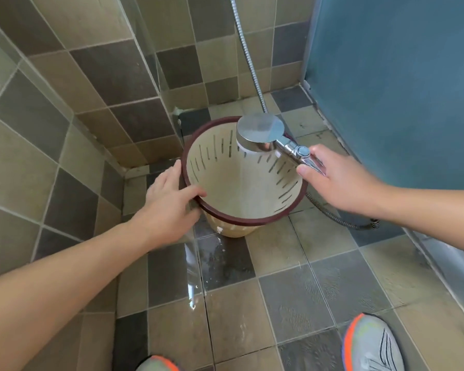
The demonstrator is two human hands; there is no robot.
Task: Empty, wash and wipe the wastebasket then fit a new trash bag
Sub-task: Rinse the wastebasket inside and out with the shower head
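A cream wastebasket point(227, 183) with slotted walls and a dark red rim stands on the tiled shower floor, tilted a little toward me. My left hand point(172, 199) grips its rim at the near left, thumb over the edge. My right hand point(340, 180) holds the handle of a chrome shower head point(260, 132), which hovers over the basket's far right rim, face down. Water sprays from it into the basket. The basket holds no trash or bag.
The metal shower hose point(248, 49) runs up the tiled wall and loops on the floor at right. A glass partition point(156, 84) stands left of the basket. A blue frosted door point(399, 84) is at right. Water pools on the floor tiles point(225, 255). My shoes point(373, 344) are below.
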